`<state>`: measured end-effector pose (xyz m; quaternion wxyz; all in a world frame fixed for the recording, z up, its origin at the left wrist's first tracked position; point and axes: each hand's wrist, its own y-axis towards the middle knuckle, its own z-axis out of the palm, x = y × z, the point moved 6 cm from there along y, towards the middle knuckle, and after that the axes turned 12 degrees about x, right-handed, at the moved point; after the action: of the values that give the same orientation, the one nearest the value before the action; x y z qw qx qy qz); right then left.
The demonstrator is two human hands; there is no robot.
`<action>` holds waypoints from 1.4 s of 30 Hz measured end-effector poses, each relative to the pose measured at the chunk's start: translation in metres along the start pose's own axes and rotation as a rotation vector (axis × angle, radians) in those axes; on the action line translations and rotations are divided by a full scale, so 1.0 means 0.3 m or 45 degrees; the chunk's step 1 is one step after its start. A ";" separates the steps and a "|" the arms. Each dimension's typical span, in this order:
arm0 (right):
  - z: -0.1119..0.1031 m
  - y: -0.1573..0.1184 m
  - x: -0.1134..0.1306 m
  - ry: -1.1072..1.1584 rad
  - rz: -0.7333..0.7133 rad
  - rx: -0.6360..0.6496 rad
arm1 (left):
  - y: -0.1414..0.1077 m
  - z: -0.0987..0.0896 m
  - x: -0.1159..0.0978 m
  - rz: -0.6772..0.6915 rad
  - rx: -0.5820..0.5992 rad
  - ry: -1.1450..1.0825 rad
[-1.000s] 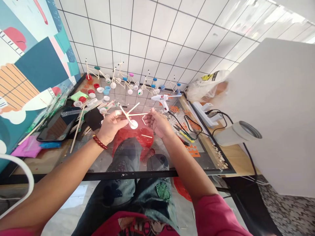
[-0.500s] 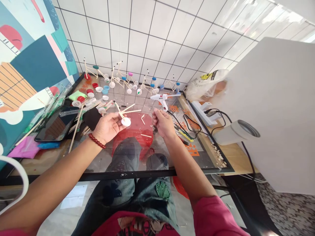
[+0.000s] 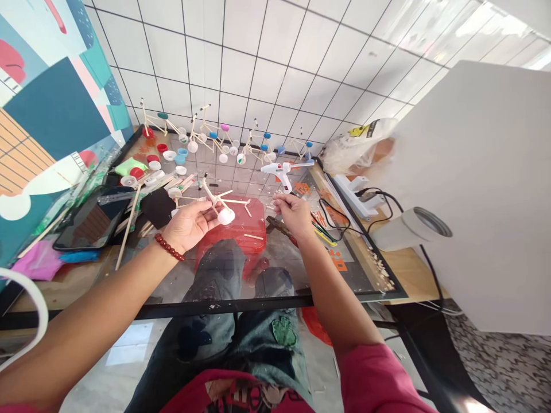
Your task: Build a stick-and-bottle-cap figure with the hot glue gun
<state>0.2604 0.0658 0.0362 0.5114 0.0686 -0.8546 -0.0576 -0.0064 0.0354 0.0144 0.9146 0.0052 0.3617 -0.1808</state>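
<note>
My left hand is closed on a small wooden-stick bicycle model, held above the glass tabletop. A white bottle cap forms its wheel, and thin sticks fan out from its frame. To the right, my right hand has its thumb and fingertips pinched together; whatever they hold is too small to make out. Pliers lie just below those fingers, partly covered by the hand. Beyond it rests a white glue gun. Loose stick pieces lie on the glass between my hands.
Several finished stick models with cap wheels line the back edge. Loose bottle caps, a black piece and a dark tablet lie left. On the right are a black cable, a power strip and a grey cylinder.
The bicycle model has turned and shifted slightly right and down in my left hand. My right hand has moved a little right, with its fingertips now pointing left and the pliers more exposed.
</note>
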 end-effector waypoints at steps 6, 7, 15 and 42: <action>0.030 -0.037 0.103 -0.567 -0.338 -0.064 | -0.001 0.000 0.022 -0.035 -0.004 -0.026; 0.052 -0.049 0.124 -0.531 -0.353 -0.028 | 0.001 0.000 0.027 -0.037 0.014 -0.013; 0.259 -0.137 0.227 -0.205 -0.289 0.368 | 0.002 0.043 0.035 -0.013 0.199 0.191; 0.191 -0.079 0.173 0.447 -0.200 0.281 | -0.026 0.043 -0.035 0.169 0.033 0.094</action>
<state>0.1870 0.0350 0.0501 0.6357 0.1994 -0.7457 0.0094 -0.0074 0.0298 0.0319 0.9105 0.0476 0.3917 -0.1240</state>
